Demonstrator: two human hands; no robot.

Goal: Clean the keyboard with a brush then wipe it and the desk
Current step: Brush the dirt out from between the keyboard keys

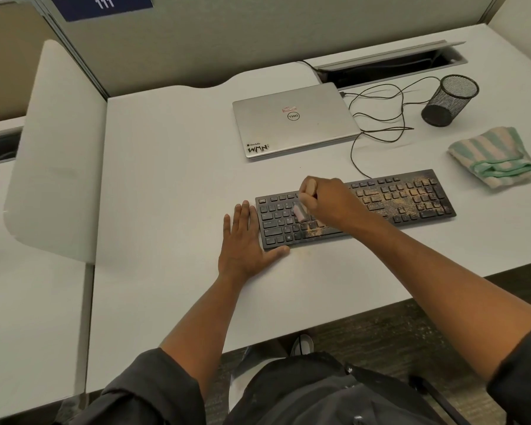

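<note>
left hand (245,243) flat on white desk (172,185), fingers straight, thumb against black keyboard (354,208) front-left corner, right hand (327,199) clamped on blurred pink-bristled brush (301,210) over left keys, tan dust on right keys, striped cloth (492,154), closed Dell laptop (295,118) behind

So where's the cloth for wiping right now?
In the head view, the striped cloth lies folded on the desk at the far right, just beyond the keyboard's right end and in front of the mesh cup.
</note>
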